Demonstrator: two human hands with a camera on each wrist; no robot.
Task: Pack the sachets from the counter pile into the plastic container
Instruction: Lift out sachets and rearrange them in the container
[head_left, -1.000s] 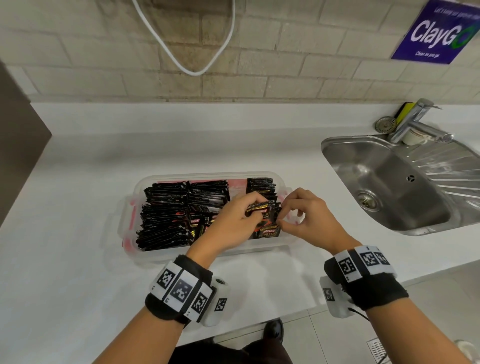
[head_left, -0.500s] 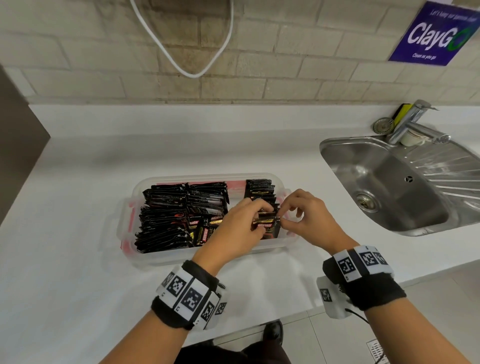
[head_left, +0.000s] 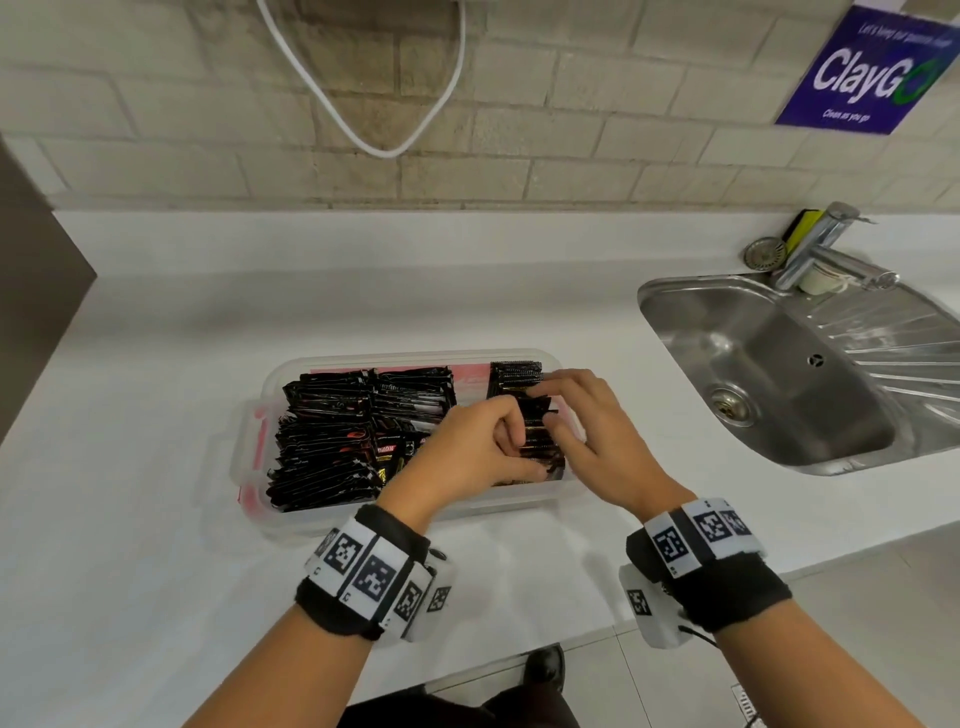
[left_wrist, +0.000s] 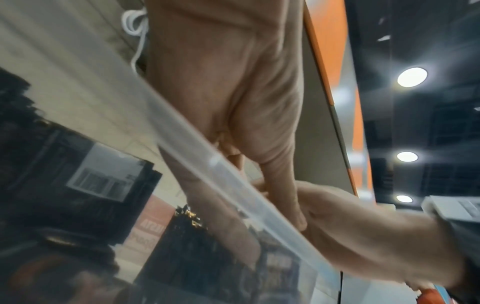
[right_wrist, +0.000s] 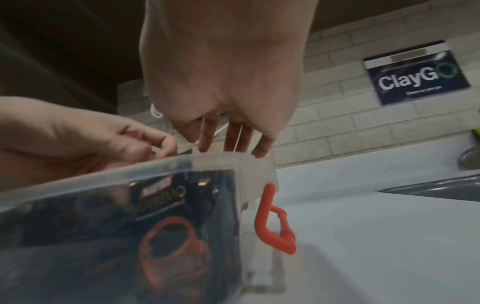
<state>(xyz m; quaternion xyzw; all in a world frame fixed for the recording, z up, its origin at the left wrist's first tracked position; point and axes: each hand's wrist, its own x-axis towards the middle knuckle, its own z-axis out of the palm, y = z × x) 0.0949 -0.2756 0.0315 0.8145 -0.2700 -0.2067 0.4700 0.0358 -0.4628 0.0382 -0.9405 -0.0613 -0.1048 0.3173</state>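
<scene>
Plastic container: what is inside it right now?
The plastic container holds rows of black sachets, packed on edge. Both hands, left hand and right hand, work the right-hand row, covering part of it. Its floor is mostly hidden.

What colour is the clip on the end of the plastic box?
The clip is orange-red, on the clear container; the right wrist view shows it best.

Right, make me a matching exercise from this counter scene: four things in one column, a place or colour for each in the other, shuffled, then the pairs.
1. plastic container
2. sink
3. sign
4. cable

a. blue, on the wall
b. white, hanging in a loop
c. clear, packed with black sachets
d. steel, set into the counter's right side

Pairs: 1-c, 2-d, 3-a, 4-b
</scene>
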